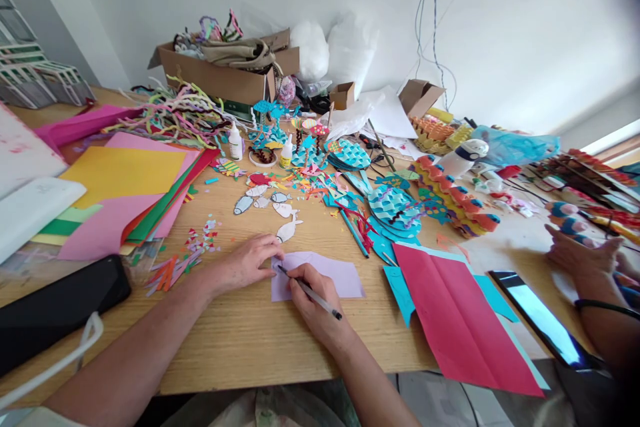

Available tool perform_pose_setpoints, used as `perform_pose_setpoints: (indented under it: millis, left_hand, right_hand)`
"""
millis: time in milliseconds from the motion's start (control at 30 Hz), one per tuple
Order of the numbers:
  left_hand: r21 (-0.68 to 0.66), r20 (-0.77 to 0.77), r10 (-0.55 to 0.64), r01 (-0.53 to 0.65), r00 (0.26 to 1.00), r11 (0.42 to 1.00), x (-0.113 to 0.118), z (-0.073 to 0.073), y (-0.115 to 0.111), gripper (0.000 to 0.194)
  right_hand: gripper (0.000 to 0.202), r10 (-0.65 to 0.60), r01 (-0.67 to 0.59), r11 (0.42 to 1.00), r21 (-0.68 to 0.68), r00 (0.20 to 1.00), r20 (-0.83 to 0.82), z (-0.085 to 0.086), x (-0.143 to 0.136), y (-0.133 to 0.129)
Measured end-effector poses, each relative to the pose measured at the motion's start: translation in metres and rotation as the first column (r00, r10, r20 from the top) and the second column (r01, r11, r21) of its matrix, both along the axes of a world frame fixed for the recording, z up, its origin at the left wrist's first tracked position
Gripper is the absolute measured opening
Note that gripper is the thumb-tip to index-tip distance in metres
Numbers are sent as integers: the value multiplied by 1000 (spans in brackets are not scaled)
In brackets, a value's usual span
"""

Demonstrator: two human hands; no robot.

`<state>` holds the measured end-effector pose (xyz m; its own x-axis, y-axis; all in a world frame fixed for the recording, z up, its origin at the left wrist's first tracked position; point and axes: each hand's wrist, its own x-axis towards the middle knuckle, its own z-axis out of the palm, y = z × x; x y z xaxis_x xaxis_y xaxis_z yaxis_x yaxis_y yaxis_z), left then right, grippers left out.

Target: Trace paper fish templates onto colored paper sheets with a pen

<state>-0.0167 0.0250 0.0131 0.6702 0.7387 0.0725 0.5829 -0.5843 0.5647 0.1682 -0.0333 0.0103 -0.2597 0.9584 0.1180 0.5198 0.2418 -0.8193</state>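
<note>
Our right hand [319,321] pinches the pen [324,305], tip at the purple paper [336,273] on the table [235,347]. Our left hand's [246,264] loosely parted fingers grip nothing at the paper's left edge; light pressure there should steady our lines.

The table [240,353] is strewn with scraps [193,255]. Lilac paper [345,277] is laid toward its front, paper fish [289,231] just behind; a dark phone [65,310] is placed left, a lit phone [543,317] right.

The sheet [346,276] is paper (matt), the pen [318,297] plastic.
</note>
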Motion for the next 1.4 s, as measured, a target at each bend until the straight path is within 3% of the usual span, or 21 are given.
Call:
perform_pose_setpoints:
  millis: [633,1400]
  left_hand:
    - [-10,-69,10,-11,998,1000,2,3,-1,28]
    - [8,-41,-1,1,999,1000,2,3,1,27]
  right_hand:
    - [12,-2,2,1000,4,1000,4,2,-1,0]
    - [13,-7,7,999,47,1000,12,0,-1,1]
